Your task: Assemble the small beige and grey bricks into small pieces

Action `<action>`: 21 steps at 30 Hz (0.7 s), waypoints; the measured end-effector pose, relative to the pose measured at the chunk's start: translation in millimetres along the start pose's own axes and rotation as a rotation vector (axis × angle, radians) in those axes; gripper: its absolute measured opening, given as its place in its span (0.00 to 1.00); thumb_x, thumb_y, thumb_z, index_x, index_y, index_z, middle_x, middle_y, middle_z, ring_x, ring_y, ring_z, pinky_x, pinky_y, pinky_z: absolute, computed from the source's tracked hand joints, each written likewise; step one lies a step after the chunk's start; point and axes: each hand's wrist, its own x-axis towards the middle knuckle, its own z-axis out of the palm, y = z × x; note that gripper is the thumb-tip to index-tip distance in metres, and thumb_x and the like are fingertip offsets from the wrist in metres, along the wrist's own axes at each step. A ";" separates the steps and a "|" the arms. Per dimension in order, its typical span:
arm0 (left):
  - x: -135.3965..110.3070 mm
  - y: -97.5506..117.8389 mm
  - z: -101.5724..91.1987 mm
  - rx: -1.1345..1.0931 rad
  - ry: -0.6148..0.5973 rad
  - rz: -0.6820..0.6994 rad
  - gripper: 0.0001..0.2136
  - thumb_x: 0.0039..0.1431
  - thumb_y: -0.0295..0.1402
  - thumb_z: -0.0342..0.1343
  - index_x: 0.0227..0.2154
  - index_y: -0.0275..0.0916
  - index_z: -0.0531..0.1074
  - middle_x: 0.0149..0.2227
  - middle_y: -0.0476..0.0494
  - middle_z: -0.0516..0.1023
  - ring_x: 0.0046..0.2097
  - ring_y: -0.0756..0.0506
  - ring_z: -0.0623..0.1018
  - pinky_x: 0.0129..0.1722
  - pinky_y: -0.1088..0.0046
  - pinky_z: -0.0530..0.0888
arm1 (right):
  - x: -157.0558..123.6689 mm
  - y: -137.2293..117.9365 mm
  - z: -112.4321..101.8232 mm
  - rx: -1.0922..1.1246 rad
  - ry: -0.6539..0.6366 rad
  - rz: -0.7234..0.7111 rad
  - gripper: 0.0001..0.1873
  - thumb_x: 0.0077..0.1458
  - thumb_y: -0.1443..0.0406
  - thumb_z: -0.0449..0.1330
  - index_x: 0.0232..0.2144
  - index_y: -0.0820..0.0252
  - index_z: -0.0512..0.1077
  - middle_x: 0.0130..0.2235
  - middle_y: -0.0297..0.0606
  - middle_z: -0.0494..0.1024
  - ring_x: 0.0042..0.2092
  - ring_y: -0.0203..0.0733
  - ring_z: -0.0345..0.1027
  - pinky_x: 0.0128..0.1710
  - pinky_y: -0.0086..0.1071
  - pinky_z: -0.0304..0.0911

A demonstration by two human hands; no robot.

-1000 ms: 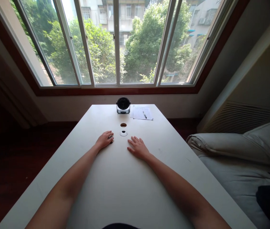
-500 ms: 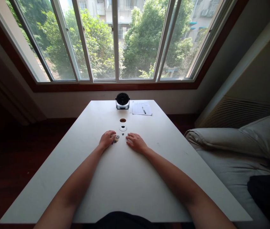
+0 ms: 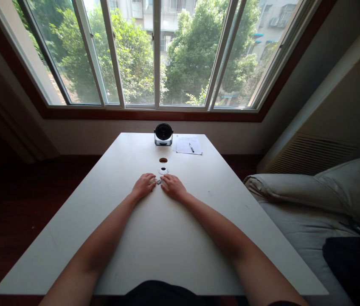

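A small heap of tiny dark and light pieces (image 3: 158, 181) lies on the white table (image 3: 164, 238), too small for me to name. My left hand (image 3: 144, 185) rests palm down at its left side, fingers stretched and partly covering it. From the right, my right hand (image 3: 173, 187) lies palm down with its fingers spread and the tips at the heap's edge. Neither hand visibly grips anything. Just beyond the fingertips is a round clear-rimmed cover with a dark centre (image 3: 163, 171).
Behind the cover, a round hole (image 3: 163, 160) opens in the tabletop. A small black fan (image 3: 163, 134) stands near the far edge, beside papers (image 3: 184, 145) with a pen (image 3: 192, 147) on them. To the right is a grey sofa (image 3: 294, 204); a window is ahead.
My right hand has moved left to the heap, where a separate small dark piece lay before. My left hand stays at the heap, and its pieces are now more covered.
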 end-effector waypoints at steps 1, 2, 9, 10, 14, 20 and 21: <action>0.6 -1.2 0.3 -0.006 0.013 -0.006 0.15 0.64 0.37 0.51 0.51 0.44 0.75 0.56 0.43 0.74 0.60 0.40 0.69 0.62 0.60 0.66 | 3.1 -1.6 1.2 0.005 0.009 0.003 0.24 0.66 0.57 0.53 0.62 0.55 0.65 0.63 0.43 0.67 0.64 0.47 0.57 0.65 0.41 0.49; 1.1 -2.5 0.6 -0.012 0.027 -0.011 0.15 0.65 0.36 0.50 0.50 0.45 0.75 0.55 0.43 0.75 0.59 0.40 0.70 0.61 0.60 0.67 | 5.2 -2.7 2.2 0.012 0.018 0.006 0.24 0.66 0.57 0.53 0.61 0.55 0.65 0.62 0.42 0.67 0.63 0.47 0.58 0.65 0.41 0.50; 0.2 -7.6 1.6 0.033 0.092 -0.044 0.13 0.64 0.33 0.50 0.46 0.45 0.77 0.50 0.42 0.77 0.55 0.40 0.71 0.58 0.60 0.68 | -5.0 2.0 3.0 0.082 0.046 -0.044 0.21 0.65 0.58 0.55 0.58 0.52 0.69 0.60 0.39 0.70 0.62 0.45 0.61 0.64 0.38 0.52; -0.1 -7.7 1.2 0.053 0.102 -0.054 0.13 0.63 0.33 0.51 0.46 0.44 0.77 0.49 0.42 0.77 0.55 0.39 0.71 0.58 0.60 0.68 | -7.2 2.8 2.5 0.093 0.048 -0.055 0.21 0.65 0.58 0.55 0.58 0.52 0.70 0.60 0.39 0.70 0.62 0.44 0.61 0.64 0.38 0.52; -0.3 -8.9 -1.0 0.103 0.132 -0.122 0.12 0.63 0.34 0.51 0.44 0.43 0.78 0.46 0.39 0.77 0.52 0.38 0.72 0.56 0.59 0.68 | -9.8 3.8 1.8 0.109 0.019 -0.058 0.24 0.64 0.58 0.55 0.61 0.51 0.67 0.61 0.38 0.69 0.62 0.45 0.60 0.64 0.40 0.52; 0.4 -10.8 -2.8 0.092 0.114 -0.146 0.12 0.64 0.33 0.50 0.40 0.44 0.79 0.42 0.40 0.77 0.48 0.39 0.73 0.53 0.61 0.69 | -8.2 7.4 4.9 0.127 0.013 -0.087 0.21 0.64 0.58 0.57 0.58 0.50 0.70 0.61 0.38 0.69 0.63 0.45 0.60 0.65 0.40 0.52; 0.4 -10.3 -3.0 0.099 0.117 -0.146 0.12 0.64 0.33 0.50 0.39 0.43 0.79 0.42 0.40 0.77 0.48 0.39 0.73 0.52 0.61 0.69 | -8.4 8.2 5.3 0.141 0.032 -0.083 0.19 0.64 0.58 0.57 0.56 0.51 0.72 0.60 0.38 0.70 0.62 0.44 0.61 0.64 0.40 0.53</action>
